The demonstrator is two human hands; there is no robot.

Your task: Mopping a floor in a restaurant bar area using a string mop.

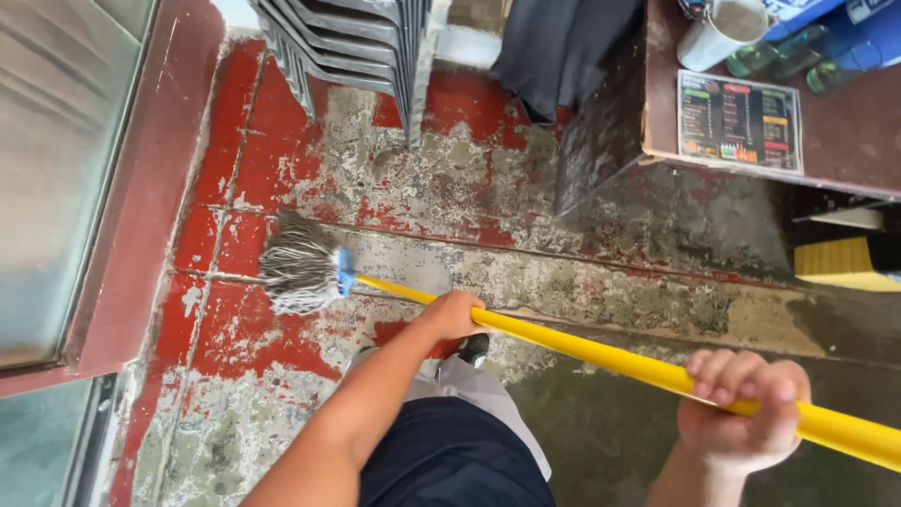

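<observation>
You have one mop (310,270) in both hands. Your left hand (452,314) is wrapped over the yellow handle (601,355) about a third of the way up from the head, its grip closed on the pole. Your right hand (743,408) is fisted around the same handle farther up, near the right edge of the view, fingers curled fully over it.

The handle is a smooth, round, bright yellow pole. Its long axis runs diagonally, from the lower right up to the left, and the working end points toward the left wall. A small blue collar (345,272) joins the pole to a head of grey and white string strands, bunched and shaggy, lying on the floor (526,188) near its left edge.

The floor is red-painted tile, badly worn, with grey bare patches and flaking paint, and looks wet in places. One stack of grey plastic chairs (347,47) stands at the top. One dark wooden worktop (845,141) sits at the upper right, carrying one laminated menu card (740,120), one white cup (718,33) and some bottles I cannot count. A metal-framed glass panel (56,169) runs down the left side.
</observation>
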